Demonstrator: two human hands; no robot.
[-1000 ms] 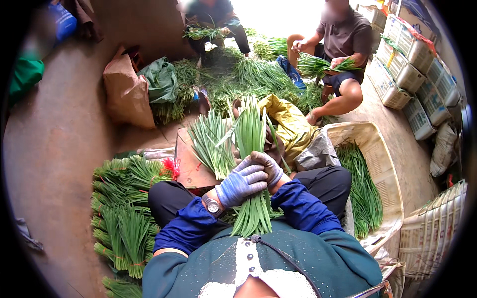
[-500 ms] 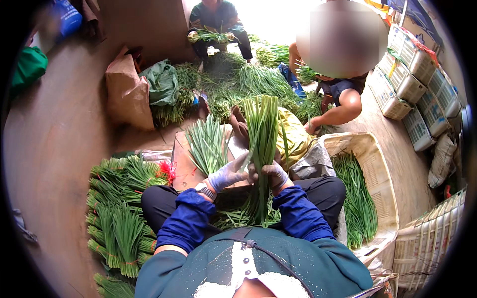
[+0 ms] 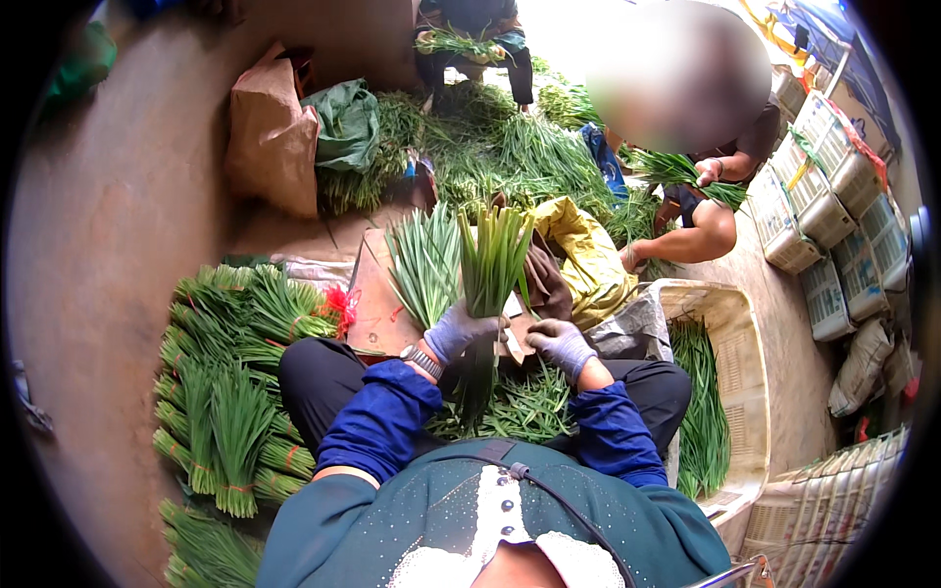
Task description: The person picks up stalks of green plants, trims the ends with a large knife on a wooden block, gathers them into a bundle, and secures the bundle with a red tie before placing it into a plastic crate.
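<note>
My gloved left hand is wrapped round an upright bunch of garlic chives, its pale cut ends up and dark leaves hanging between my knees. Right of the bunch, my gloved right hand has its fingers curled together. Whether it pinches something small cannot be made out. Another bunch of chives lies on a pinkish-brown board just beyond my left hand. Loose green leaves cover the space below my hands.
Tied chive bundles are stacked at my left. A cream plastic crate holding chives stands at my right. Ahead are a yellow sack and a large chive heap. Two people sit beyond, handling greens; more crates line the right.
My right hand has come off the bunch and moved right. The left hand keeps the bunch, now slightly lower and further left. The person at right now holds out a handful of greens.
</note>
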